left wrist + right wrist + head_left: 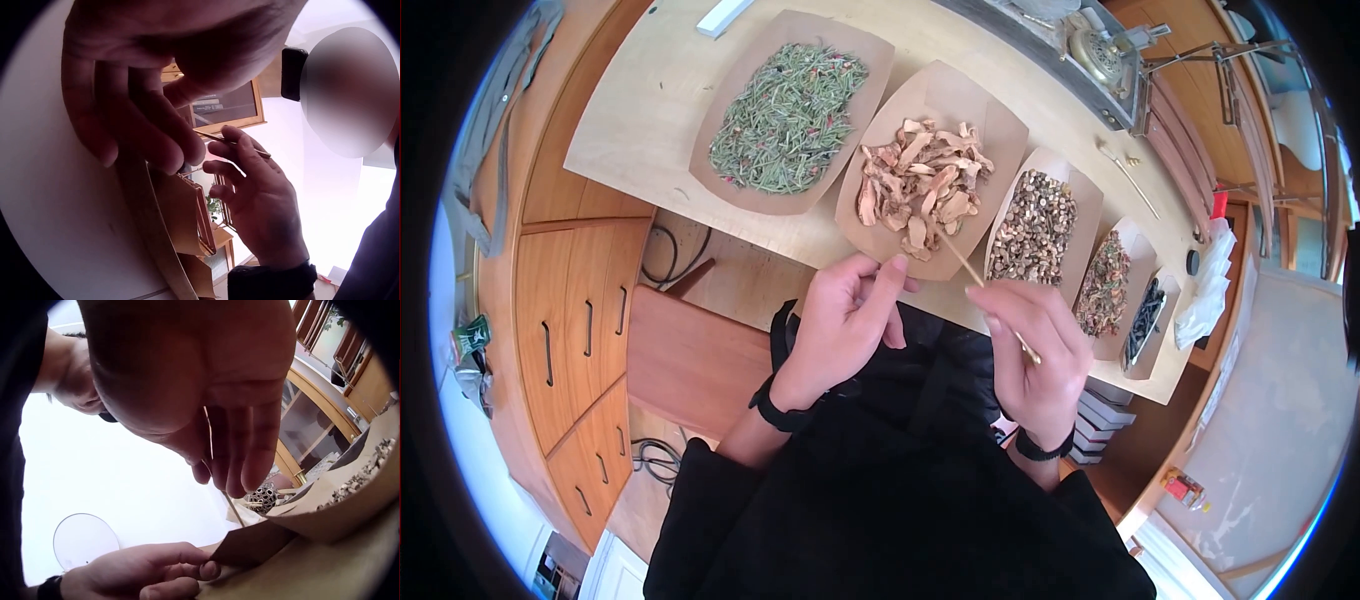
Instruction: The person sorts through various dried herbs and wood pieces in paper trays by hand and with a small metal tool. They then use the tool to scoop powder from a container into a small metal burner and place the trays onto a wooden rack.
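My right hand [1040, 350] holds a thin brass-coloured stick [967, 262] between thumb and fingers; its far tip reaches the brown dried slices [930, 180] in a brown paper tray [990, 105]. At that tray's near end is my left hand [850, 315], its thumb at the rim and its other fingers lower. Seen from the right wrist, the left hand [159, 569] pinches the corner of the paper tray [250, 544]. The left wrist view shows the right hand [262, 194] raised with the stick [215, 135].
To the left stands a tray of green needle-like leaves [785, 120]. Rightwards are trays of small brown pieces [1035, 225], mixed dried bits [1105, 285] and dark strips [1145, 320]. Another thin tool [1135, 185] and a white crumpled cloth or bag [1205, 290] lie farther right.
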### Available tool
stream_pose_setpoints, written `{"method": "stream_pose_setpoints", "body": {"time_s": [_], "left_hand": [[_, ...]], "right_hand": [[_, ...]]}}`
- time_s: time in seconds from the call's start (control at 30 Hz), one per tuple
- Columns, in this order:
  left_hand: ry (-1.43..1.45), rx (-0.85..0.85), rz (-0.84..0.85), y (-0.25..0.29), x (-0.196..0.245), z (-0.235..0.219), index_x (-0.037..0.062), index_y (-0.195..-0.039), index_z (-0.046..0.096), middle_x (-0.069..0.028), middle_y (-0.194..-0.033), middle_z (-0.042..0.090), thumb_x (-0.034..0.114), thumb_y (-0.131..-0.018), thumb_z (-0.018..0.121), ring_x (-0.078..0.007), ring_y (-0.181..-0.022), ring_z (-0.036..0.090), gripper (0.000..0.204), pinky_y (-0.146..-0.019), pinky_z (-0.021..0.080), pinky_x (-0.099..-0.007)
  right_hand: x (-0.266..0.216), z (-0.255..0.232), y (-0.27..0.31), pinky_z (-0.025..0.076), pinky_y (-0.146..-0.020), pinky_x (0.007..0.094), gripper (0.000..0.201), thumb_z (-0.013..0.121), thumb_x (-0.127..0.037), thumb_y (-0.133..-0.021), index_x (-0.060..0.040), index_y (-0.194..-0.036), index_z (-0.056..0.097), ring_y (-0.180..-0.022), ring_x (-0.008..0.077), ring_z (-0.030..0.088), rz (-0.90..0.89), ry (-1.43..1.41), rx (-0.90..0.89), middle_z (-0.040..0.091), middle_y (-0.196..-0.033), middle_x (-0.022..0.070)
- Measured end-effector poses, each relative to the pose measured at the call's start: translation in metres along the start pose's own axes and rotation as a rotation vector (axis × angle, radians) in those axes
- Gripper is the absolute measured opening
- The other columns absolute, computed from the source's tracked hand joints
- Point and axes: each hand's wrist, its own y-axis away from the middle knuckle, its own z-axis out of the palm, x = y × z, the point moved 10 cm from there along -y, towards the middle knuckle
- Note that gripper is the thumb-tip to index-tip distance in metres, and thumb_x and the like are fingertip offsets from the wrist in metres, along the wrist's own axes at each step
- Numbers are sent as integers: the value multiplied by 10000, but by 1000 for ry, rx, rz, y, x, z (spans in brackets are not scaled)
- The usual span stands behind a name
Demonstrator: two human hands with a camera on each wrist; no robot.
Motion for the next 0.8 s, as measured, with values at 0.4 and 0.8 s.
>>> {"method": "stream_pose_setpoints", "body": {"time_s": [0.4, 0.8], "left_hand": [[-16, -25, -5, -1, -6, -1, -57, -979, 612, -93, -778, 676, 242, -1069, 538, -121, -483, 613, 321, -453, 463, -227], [-31, 6, -25, 0, -4, -2, -50, -950, 640, -31, -549, 597, 266, -1065, 546, -91, -471, 588, 350, -470, 416, -215]], "right_hand": [[23, -19, -7, 567, -777, 346, 266, 677, 70, -873, -40, -1110, 719, -907, 291, 710, 42, 123, 205, 703, -1045, 136], [-1, -20, 10, 560, -712, 344, 232, 673, 93, -860, -10, -1063, 720, -837, 280, 705, -7, -37, 97, 702, -990, 145]]}}
